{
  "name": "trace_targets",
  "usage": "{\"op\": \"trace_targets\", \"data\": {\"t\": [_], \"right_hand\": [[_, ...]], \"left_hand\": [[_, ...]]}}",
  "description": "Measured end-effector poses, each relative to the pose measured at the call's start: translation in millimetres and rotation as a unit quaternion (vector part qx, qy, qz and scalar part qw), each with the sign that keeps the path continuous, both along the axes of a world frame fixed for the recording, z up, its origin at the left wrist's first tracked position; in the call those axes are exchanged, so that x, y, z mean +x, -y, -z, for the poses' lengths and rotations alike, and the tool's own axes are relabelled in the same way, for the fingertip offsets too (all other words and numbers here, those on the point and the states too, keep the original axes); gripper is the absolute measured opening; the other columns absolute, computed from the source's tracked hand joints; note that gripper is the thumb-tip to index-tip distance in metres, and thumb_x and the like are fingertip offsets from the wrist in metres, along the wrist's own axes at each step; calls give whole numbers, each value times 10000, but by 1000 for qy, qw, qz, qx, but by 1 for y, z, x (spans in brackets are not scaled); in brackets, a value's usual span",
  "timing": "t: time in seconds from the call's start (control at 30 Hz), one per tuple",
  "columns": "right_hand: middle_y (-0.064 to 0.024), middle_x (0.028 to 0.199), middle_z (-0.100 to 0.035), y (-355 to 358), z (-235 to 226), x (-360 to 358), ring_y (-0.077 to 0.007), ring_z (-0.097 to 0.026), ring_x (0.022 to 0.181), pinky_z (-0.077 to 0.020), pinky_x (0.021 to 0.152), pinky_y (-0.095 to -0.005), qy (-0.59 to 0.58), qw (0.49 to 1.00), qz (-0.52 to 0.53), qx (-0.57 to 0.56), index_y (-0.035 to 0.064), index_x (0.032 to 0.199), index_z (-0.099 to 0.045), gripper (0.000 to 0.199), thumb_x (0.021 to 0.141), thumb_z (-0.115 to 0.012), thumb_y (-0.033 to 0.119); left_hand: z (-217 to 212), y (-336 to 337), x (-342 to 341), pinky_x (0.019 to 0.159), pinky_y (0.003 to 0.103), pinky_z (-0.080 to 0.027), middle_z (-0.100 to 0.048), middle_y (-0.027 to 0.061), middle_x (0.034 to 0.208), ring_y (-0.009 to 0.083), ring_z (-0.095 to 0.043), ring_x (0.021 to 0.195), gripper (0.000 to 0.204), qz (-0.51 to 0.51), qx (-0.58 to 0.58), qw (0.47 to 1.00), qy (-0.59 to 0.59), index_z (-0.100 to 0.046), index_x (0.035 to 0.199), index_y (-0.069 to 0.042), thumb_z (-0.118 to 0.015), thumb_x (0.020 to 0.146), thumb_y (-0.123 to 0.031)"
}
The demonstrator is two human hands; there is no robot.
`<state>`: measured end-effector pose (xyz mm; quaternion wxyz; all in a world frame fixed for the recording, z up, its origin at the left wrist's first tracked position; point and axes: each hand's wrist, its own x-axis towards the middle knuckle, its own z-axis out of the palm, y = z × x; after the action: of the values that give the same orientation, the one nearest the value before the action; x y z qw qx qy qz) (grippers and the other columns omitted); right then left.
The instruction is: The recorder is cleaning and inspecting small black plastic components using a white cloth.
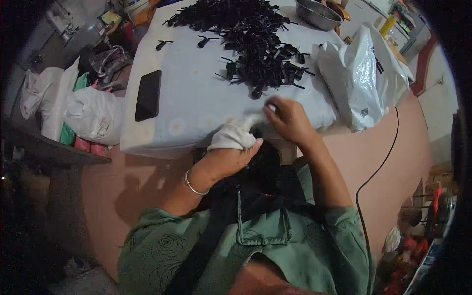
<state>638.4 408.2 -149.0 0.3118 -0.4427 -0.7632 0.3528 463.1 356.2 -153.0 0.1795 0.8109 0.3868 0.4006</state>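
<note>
A white cloth glove [233, 136] covers the fingers of my left hand [230, 155], leaving the thumb bare; how the fingers lie inside is hidden. My right hand [291, 120] is closed in a pinch by the glove's blurred far end, and what the fingertips hold is too smeared to name. Both hands are over the near edge of the table [191, 98]. Beyond them lies a large heap of small black parts with thin prongs [265, 59]. Two loose black pieces, one of them a small clip-like part [204, 41], sit left of the heap.
A black phone [148, 96] rests at the table's left side. A white plastic bag [361, 78] stands at the right edge, with a metal bowl [318, 14] behind it. Filled bags [93, 110] crowd a shelf at left. A black cable [376, 172] hangs down at right.
</note>
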Motion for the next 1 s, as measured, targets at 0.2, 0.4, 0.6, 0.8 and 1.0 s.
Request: {"op": "trace_targets", "data": {"t": [0.2, 0.4, 0.6, 0.8, 1.0], "right_hand": [[-160, 793, -588, -39, -1, -14, -327, -570, 654, -455, 553, -397, 384, 892, 54, 233, 127, 1063, -519, 332, 732, -513, 108], [-19, 692, -554, -8, 13, -19, -91, -505, 583, -416, 530, -256, -73, 994, 24, 73, 47, 1052, -528, 235, 835, -514, 137], [-10, 671, -518, 14, 16, -21, -48, -445, 629, -382, 563, -213, -18, 1000, -6, 18, -3, 927, -538, 170, 833, -544, 138], [-155, 688, -544, 40, -8, -26, -301, -531, 571, -427, 525, -315, -56, 984, -40, 165, -3, 760, -512, 174, 761, -620, 134], [-152, 565, -484, 25, 10, -23, -226, -425, 473, -372, 456, -311, -117, 982, 113, 101, -7, 652, -488, 282, 723, -677, 189]], "left_hand": [[9, -8, 0, 712, 345, -447, -575, 169, 871, 304, -554, 808, 206, -46, -38, 996, 67, -550, 954, 9, -552, 762, -66], [17, -7, -5, 629, 303, -455, -560, 172, 795, 246, -569, 726, 272, -88, -86, 984, 129, -492, 1035, 23, -541, 770, -21], [26, -15, 3, 623, 294, -452, -561, 127, 784, 198, -561, 707, 257, -72, -57, 971, 221, -469, 1025, 23, -540, 786, -38], [24, -12, -3, 626, 282, -451, -570, 99, 802, 169, -550, 708, 229, -43, -131, 965, 222, -480, 1014, 2, -532, 801, -64], [5, 3, 3, 517, 210, -425, -525, -14, 734, 57, -494, 615, 250, 47, -283, 922, 261, -480, 1053, -28, -530, 811, -70]]}}
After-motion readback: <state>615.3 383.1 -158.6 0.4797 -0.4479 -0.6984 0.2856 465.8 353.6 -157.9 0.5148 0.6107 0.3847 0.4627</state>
